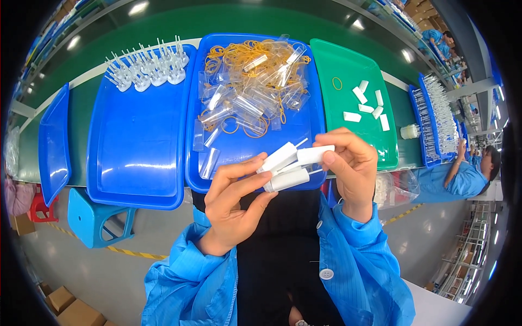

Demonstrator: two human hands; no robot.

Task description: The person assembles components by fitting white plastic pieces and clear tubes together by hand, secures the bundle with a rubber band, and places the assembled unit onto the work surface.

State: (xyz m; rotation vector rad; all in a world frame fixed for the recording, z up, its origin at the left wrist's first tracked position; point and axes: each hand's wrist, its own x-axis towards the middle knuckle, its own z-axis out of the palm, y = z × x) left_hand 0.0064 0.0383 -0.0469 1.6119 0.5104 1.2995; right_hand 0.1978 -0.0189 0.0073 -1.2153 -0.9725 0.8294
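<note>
My left hand is closed on a white pronged plastic part, whose base is mostly hidden by the fingers. Two white sleeves, an upper one and a lower one, sit around its prongs, with thin rod tips sticking out of their ends. Between thumb and fingers, my right hand pinches another white sleeve, which lies close against the part. Both hands are above the near edge of the middle blue tray. Loose white sleeves lie in the green tray at the right.
Clear plastic pieces and yellow rubber bands fill the middle tray. White pronged parts stand in the left blue tray. A blue stool stands at lower left. A co-worker sits at far right beside stacked trays.
</note>
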